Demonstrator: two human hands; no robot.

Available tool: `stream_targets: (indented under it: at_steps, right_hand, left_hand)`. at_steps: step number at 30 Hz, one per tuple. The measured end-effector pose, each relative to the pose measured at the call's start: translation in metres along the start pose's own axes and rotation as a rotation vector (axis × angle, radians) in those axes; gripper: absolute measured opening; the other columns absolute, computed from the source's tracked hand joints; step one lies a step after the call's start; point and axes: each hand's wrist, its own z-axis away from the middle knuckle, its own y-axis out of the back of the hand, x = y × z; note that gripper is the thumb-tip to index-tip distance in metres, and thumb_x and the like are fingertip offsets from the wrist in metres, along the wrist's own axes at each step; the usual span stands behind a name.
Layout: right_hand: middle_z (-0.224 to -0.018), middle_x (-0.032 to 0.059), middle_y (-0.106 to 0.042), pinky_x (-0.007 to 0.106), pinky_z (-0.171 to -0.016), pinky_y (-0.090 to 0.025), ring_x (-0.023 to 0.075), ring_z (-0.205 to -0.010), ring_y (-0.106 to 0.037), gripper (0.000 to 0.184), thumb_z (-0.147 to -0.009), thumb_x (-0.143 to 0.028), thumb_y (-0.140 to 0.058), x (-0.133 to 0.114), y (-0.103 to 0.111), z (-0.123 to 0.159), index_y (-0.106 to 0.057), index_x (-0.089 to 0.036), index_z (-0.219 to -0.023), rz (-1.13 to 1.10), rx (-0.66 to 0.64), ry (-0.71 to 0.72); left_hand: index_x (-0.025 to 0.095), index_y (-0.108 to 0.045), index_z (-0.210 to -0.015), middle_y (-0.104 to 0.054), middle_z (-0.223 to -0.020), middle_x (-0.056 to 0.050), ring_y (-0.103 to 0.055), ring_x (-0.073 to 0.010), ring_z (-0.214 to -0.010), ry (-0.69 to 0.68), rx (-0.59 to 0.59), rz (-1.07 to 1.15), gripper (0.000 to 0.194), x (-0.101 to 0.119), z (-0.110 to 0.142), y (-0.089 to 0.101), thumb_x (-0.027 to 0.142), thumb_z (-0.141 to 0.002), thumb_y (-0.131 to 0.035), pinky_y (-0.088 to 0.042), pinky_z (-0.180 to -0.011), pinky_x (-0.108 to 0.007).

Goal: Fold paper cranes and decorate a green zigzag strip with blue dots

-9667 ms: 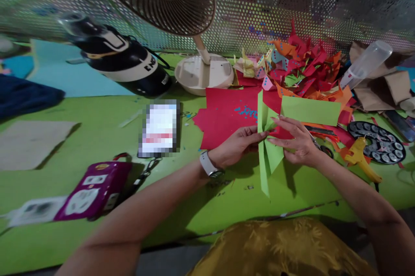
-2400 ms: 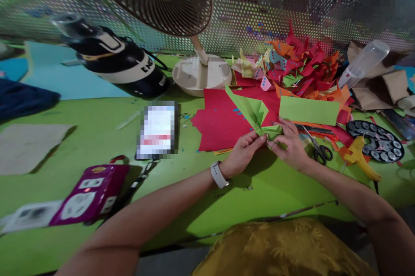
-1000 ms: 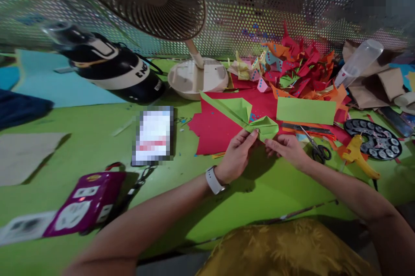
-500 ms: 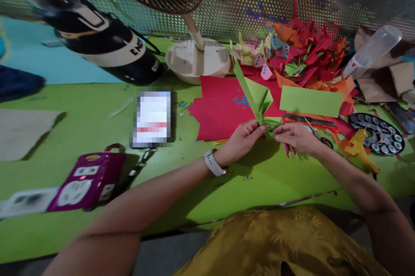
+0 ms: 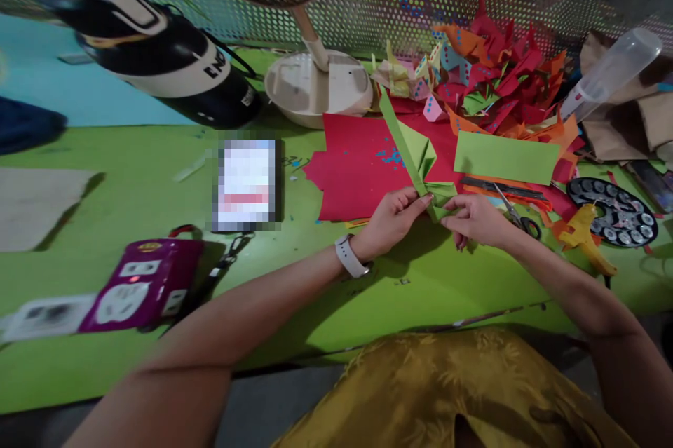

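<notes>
A folded light-green paper point(image 5: 415, 146) is held between my hands above the near edge of the red paper sheets point(image 5: 352, 160). My left hand point(image 5: 392, 220) pinches its lower fold between thumb and fingers. At the right lower edge of the folded paper, my right hand point(image 5: 476, 220) grips it with thumb and index finger, the other fingers curled below. One long pointed flap sticks up to the left, and a shorter part points right. A flat light-green paper strip point(image 5: 507, 157) lies just beyond my right hand. Small blue dots point(image 5: 390, 155) are scattered on the red sheet.
Scissors point(image 5: 518, 213), a yellow glue gun point(image 5: 586, 238) and a black tray of round pieces point(image 5: 613, 213) lie at right. Behind are folded colourful paper shapes point(image 5: 488, 76) and a fan point(image 5: 318, 83). Leftward are a phone point(image 5: 246, 185), a purple device point(image 5: 144, 283) and a bottle point(image 5: 179, 62).
The green paper has turned from upright, through several tilts, to its long flap pointing up-left. My right hand has shifted around its right end. The view has tipped downward.
</notes>
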Motion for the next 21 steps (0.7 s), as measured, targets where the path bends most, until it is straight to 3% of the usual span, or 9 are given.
stream_targets:
  at_steps: [4, 9, 13, 18, 21]
  right_hand:
    - [-0.046, -0.0052, -0.061, 0.018, -0.041, -0.049, 0.0102, -0.040, -0.060, 0.003, -0.086, -0.013, -0.059, -0.003, -0.002, 0.001, -0.059, -0.016, -0.086, 0.028, 0.067, 0.040]
    - [-0.049, -0.0048, -0.059, 0.020, -0.043, -0.045, 0.0110, -0.044, -0.059, 0.007, -0.082, -0.022, -0.064, 0.000, 0.001, 0.003, -0.058, -0.019, -0.079, 0.172, 0.239, 0.236]
    - [-0.052, -0.0068, -0.058, 0.021, -0.045, -0.044, 0.0094, -0.045, -0.054, 0.019, -0.084, -0.037, -0.065, 0.006, 0.007, 0.001, -0.053, -0.022, -0.083, -0.011, 0.440, 0.417]
    - [-0.063, -0.0003, -0.067, 0.020, -0.048, -0.046, 0.0107, -0.055, -0.063, 0.039, -0.076, -0.056, -0.072, 0.014, -0.003, -0.008, -0.057, -0.019, -0.074, -0.191, 0.166, 0.317]
    - [-0.068, 0.0023, -0.070, 0.019, -0.046, -0.045, 0.0108, -0.057, -0.065, 0.045, -0.071, -0.061, -0.075, 0.018, -0.014, -0.013, -0.061, -0.017, -0.072, -0.230, 0.124, 0.300]
  left_hand:
    - [0.017, -0.066, -0.079, -0.066, -0.071, 0.000, -0.058, -0.0132, -0.066, 0.006, 0.014, 0.092, 0.031, 0.000, 0.000, -0.004, 0.048, -0.080, -0.072, -0.048, -0.067, -0.026]
    - [0.018, -0.066, -0.074, -0.066, -0.069, 0.001, -0.057, -0.0120, -0.063, -0.011, 0.092, 0.137, 0.032, -0.004, -0.001, -0.005, 0.049, -0.079, -0.074, -0.047, -0.063, -0.025]
    - [0.021, -0.070, -0.081, -0.069, -0.074, 0.002, -0.060, -0.0123, -0.068, -0.081, 0.224, 0.252, 0.029, -0.002, -0.004, -0.004, 0.048, -0.075, -0.078, -0.050, -0.069, -0.025]
    - [0.021, -0.067, -0.075, -0.068, -0.068, 0.003, -0.062, -0.0131, -0.065, 0.020, 0.212, 0.403, 0.029, 0.003, -0.002, -0.011, 0.045, -0.070, -0.083, -0.052, -0.066, -0.027]
    - [0.021, -0.066, -0.077, -0.069, -0.069, 0.001, -0.066, -0.0172, -0.069, 0.080, 0.154, 0.459, 0.028, 0.004, 0.002, -0.016, 0.043, -0.071, -0.082, -0.055, -0.067, -0.032]
